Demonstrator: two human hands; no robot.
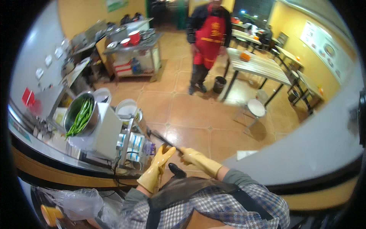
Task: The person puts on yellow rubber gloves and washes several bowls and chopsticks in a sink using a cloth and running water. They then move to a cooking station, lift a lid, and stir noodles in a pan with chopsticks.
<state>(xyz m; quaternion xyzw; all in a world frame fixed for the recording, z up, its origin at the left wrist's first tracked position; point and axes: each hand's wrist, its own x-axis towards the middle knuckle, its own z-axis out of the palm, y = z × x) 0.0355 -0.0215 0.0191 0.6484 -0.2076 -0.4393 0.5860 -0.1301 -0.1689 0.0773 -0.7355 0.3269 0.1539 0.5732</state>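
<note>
Both my hands wear pale yellow rubber gloves and are close together in front of my body. My right hand (pixel 196 158) is closed around one end of a long, thin dark tool (pixel 163 138), whose kind I cannot make out. The tool points up and to the left, away from me. Right beside its shaft is my left hand (pixel 160 162), with thumb and fingers apart; whether the fingertips touch the tool is unclear. To the left, a metal bowl (pixel 94 119) of long green peppers (pixel 82 118) is tilted on a white box-like surface (pixel 105 131).
A person in a red apron (pixel 210 36) stands ahead on the tiled floor. White buckets (pixel 126 108) and wrapped packs (pixel 135 145) are at the left. A slatted table (pixel 259 70) and a stool (pixel 255 108) are at the right. A clear plastic bag (pixel 78 204) lies lower left.
</note>
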